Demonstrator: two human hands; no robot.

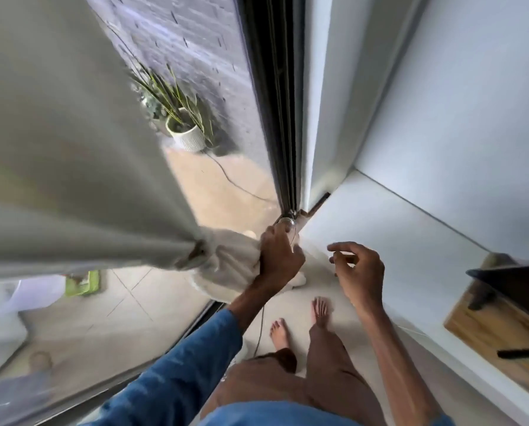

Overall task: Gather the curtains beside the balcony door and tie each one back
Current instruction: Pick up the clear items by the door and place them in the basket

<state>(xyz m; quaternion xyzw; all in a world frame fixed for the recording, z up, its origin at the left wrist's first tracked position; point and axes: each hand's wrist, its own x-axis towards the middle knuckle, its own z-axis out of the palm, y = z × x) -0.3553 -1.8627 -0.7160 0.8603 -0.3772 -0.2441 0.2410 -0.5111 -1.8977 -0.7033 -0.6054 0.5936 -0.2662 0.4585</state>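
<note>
A pale grey curtain (72, 167) hangs at the left of the balcony door, its lower part bunched into a gather (226, 259). My left hand (280, 259) grips that gathered cloth next to the dark door frame (275, 118), and a thin cord (260, 327) hangs down from under it. A small clear knob or ring (286, 223) shows just above its knuckles. My right hand (360, 272) hovers a little to the right, away from the curtain, fingers curled and thumb and forefinger pinched; I cannot tell whether it holds the cord's end.
Through the glass I see a potted plant (185, 133) and a cable on the balcony floor. A white wall (441, 118) stands at the right, with a wooden shelf (500, 333) and a dark object at the far right. My bare feet (300, 321) rest on the pale floor.
</note>
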